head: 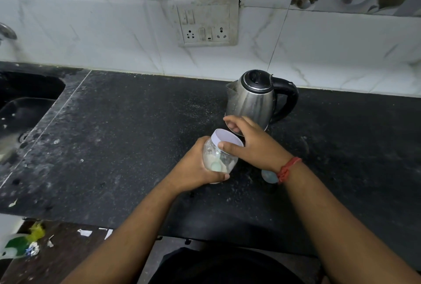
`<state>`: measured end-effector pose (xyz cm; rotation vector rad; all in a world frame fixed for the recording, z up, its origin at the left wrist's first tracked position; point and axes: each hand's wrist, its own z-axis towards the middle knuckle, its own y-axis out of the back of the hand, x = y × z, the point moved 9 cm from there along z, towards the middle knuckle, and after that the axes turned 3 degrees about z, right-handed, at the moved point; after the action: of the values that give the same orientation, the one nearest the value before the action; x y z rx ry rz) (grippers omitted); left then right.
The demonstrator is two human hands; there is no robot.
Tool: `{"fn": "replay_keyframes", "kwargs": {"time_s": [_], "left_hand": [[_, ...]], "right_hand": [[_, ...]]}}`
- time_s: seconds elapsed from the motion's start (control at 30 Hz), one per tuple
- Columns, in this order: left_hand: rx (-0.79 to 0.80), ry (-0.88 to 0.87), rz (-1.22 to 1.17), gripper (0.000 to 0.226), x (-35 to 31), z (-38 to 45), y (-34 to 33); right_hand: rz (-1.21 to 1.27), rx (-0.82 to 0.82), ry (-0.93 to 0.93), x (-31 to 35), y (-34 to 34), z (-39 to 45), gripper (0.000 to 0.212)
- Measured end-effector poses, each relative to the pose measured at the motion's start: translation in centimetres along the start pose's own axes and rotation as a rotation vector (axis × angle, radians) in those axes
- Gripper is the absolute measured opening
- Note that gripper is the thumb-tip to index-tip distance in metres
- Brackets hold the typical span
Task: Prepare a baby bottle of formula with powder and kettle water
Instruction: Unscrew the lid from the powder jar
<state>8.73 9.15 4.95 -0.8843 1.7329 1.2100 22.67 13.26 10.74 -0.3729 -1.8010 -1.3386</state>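
Kettle [252, 101] stands on the counter [127, 128] against the back wall. Jar [219, 158] lies before it; sink [25, 101] far left.

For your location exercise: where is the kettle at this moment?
In the head view the kettle stands upright right of centre on the black counter, near the tiled wall, just behind the right hand.

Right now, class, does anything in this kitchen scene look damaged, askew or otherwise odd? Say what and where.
The switch plate on the tiled wall behind the kettle hangs crooked and grimy, with a dark gap above it where it has come away from its recess. White specks dust the dark counter.
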Motion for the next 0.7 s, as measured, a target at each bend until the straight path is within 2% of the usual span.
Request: {"fn": "replay_keyframes", "kwargs": {"time_s": [0.07, 0.2, 0.3, 0.37, 0.5, 0.57, 0.63, 0.7], "left_hand": [[-0.001, -0.005, 0.021, 0.090, 0.1, 0.0, 0.1], [-0.005, -0.013, 0.041, 0.093, 0.2, 0.0, 0.1], [-0.017, -0.029, 0.047, 0.092, 0.2, 0.0, 0.2], [-0.017, -0.039, 0.062, 0.093, 0.2, 0.0, 0.2], [-0.017, -0.033, 0.075, 0.097, 0.8, 0.0, 0.2], [-0.018, -0.029, 0.081, 0.097, 1.1, 0.0, 0.3], [-0.010, -0.027, 0.085, 0.094, 1.4, -0.2, 0.3], [-0.001, -0.028, 0.084, 0.093, 1.6, -0.3, 0.2]], "right_hand": [[-0.005, 0.017, -0.015, -0.1, -0.1, 0.0, 0.072], [0.223, 0.090, 0.023, 0.3, -0.5, -0.4, 0.067], [0.048, 0.043, -0.023, -0.3, -0.4, 0.2, 0.067], [-0.006, 0.072, -0.058, -0.6, -0.7, 0.4, 0.068], [0.316, 0.111, -0.043, -0.2, -1.0, 0.1, 0.059], [0.246, 0.092, -0.059, -0.2, -0.9, 0.3, 0.059], [0.036, 0.090, -0.080, -0.4, -1.2, 0.6, 0.066], [-0.074, 0.126, -0.079, -0.4, -1.8, 0.8, 0.067]]}}
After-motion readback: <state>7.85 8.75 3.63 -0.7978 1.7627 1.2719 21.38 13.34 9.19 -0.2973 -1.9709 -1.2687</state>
